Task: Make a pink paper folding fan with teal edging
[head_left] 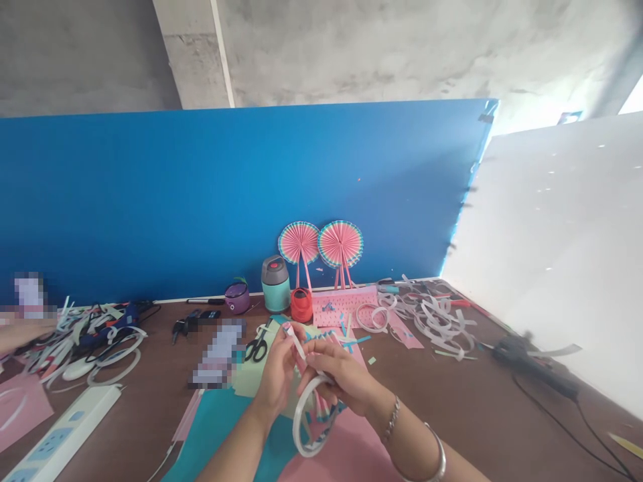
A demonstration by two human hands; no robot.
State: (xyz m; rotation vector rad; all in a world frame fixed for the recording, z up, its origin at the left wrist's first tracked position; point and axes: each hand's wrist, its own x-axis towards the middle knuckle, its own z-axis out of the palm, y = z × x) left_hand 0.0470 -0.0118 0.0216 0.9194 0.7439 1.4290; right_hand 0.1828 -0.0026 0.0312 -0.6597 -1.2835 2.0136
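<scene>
My left hand (280, 369) is closed on a pleated pink paper strip with blue edges, mostly hidden behind my fingers. My right hand (342, 375) pinches a roll of white tape (297, 435), its ring hanging below the fingers. A white length of tape (297, 345) runs up from the right fingers to the left fingertips, along the folded paper. Under my hands lie teal paper (213, 428), pink paper (346, 455) and pale green sheets. Black-handled scissors (256, 349) rest just left of my left hand.
Two pink paper fans (340, 244) lean on the blue partition (151, 201). Before it stand a teal flask (276, 294), a red container (301, 305) and a purple pot (236, 298). Tangled white strips (442, 321) and a glue gun (532, 365) lie right. A power strip (65, 435) and another person's arm (20, 331) are left.
</scene>
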